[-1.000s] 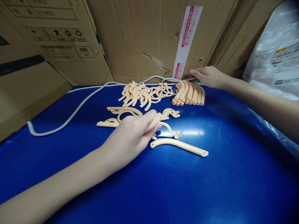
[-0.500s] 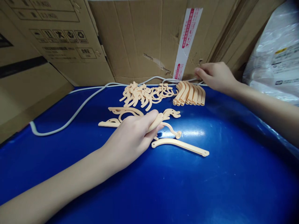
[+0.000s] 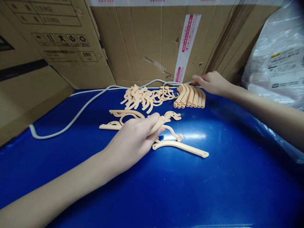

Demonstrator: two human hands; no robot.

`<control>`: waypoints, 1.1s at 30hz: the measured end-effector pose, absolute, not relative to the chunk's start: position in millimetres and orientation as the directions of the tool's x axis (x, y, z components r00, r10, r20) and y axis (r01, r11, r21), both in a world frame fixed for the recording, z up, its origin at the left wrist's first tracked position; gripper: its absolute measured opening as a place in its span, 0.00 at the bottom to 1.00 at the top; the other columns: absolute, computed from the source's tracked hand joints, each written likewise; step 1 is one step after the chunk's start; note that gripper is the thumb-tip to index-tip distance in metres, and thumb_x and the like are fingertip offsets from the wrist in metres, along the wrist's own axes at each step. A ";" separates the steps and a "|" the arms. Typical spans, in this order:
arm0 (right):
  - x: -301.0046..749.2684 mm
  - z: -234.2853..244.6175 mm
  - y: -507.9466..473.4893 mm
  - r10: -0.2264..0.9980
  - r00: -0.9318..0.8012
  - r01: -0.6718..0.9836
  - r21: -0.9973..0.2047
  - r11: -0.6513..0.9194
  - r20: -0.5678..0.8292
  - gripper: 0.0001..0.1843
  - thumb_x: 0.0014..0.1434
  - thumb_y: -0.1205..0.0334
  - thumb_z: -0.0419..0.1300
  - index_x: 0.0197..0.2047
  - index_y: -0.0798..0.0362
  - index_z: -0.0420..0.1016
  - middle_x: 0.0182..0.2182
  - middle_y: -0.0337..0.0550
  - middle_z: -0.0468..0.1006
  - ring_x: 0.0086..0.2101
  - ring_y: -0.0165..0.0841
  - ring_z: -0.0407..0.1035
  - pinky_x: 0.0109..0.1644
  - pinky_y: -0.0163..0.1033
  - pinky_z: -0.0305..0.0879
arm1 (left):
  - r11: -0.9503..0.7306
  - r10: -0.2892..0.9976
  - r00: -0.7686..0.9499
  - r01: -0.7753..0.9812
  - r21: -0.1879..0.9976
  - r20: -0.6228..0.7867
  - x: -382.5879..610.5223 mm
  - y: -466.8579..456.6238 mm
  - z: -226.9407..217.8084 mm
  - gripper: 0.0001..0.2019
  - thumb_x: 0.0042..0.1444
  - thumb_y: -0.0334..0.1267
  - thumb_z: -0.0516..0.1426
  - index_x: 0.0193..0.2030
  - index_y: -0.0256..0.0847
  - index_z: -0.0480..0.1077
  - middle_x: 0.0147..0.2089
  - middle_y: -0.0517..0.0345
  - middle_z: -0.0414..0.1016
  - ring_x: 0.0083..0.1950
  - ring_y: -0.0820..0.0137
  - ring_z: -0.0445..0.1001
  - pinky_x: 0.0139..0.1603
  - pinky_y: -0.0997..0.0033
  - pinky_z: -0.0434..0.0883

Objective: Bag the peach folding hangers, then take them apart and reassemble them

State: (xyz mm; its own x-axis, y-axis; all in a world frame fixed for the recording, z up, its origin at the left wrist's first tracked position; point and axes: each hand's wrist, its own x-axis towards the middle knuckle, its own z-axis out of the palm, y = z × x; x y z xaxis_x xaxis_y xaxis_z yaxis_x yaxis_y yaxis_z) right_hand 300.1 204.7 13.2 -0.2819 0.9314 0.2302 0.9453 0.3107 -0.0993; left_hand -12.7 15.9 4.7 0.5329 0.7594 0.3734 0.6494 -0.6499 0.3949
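My left hand [image 3: 139, 139] is closed around a beige plastic hanger arm [image 3: 157, 125], whose end shows between thumb and fingers. Around that hand lie more beige folding-hanger parts: a curved arm [image 3: 181, 148] in front to the right, a hook piece [image 3: 174, 132], a notched piece [image 3: 173, 116] and arms [image 3: 110, 126] on the left, partly covered by the hand. My right hand [image 3: 211, 81] is at the back, just behind a neat row of curved hanger arms [image 3: 190, 96]. Its fingers are drawn together, and whether anything is in them is hidden.
A loose pile of hanger hooks [image 3: 140, 97] lies left of the row on the blue tabletop [image 3: 152, 193]. A white cable [image 3: 83, 110] runs along the back and left. Cardboard boxes [image 3: 142, 41] wall the back and left; a plastic-wrapped package [image 3: 275, 63] stands at right.
My right hand has come slightly down and left, closer to the back of the row of arms. My left hand keeps its hold and place. The view has shifted a little.
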 end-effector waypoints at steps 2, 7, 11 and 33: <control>299.2 13.6 201.6 0.944 -0.263 0.942 -0.156 0.296 0.199 0.32 0.73 0.49 0.43 0.50 0.63 0.82 0.43 0.62 0.83 0.48 0.46 0.75 0.53 0.46 0.63 | -0.638 0.770 0.530 0.658 0.400 0.356 -12.2 15.6 5.0 0.16 0.69 0.37 0.52 0.29 0.43 0.53 0.24 0.67 0.68 0.27 0.74 0.73 0.27 0.74 0.59; 296.2 12.5 195.2 0.954 -0.250 0.914 -0.286 0.289 0.166 0.29 0.73 0.52 0.43 0.51 0.61 0.82 0.48 0.55 0.83 0.48 0.39 0.76 0.53 0.39 0.64 | -0.644 0.765 0.535 0.652 0.401 0.359 -12.8 14.8 5.2 0.16 0.69 0.38 0.52 0.29 0.43 0.53 0.24 0.66 0.68 0.27 0.74 0.73 0.27 0.74 0.59; 295.0 9.0 195.7 0.953 -0.252 0.899 -0.323 0.295 0.167 0.29 0.73 0.50 0.44 0.53 0.58 0.81 0.50 0.53 0.82 0.50 0.39 0.75 0.55 0.39 0.63 | -0.646 0.763 0.534 0.647 0.405 0.364 -12.1 15.1 5.1 0.16 0.68 0.37 0.53 0.29 0.43 0.53 0.25 0.66 0.69 0.27 0.74 0.73 0.27 0.75 0.58; 306.2 -12.5 206.3 0.921 -0.305 0.774 -0.500 0.388 0.243 0.30 0.71 0.44 0.45 0.54 0.57 0.78 0.53 0.51 0.80 0.52 0.42 0.72 0.61 0.45 0.62 | -0.660 0.750 0.534 0.647 0.383 0.389 -11.1 16.6 4.0 0.15 0.68 0.37 0.54 0.28 0.42 0.57 0.25 0.65 0.72 0.25 0.74 0.73 0.26 0.75 0.57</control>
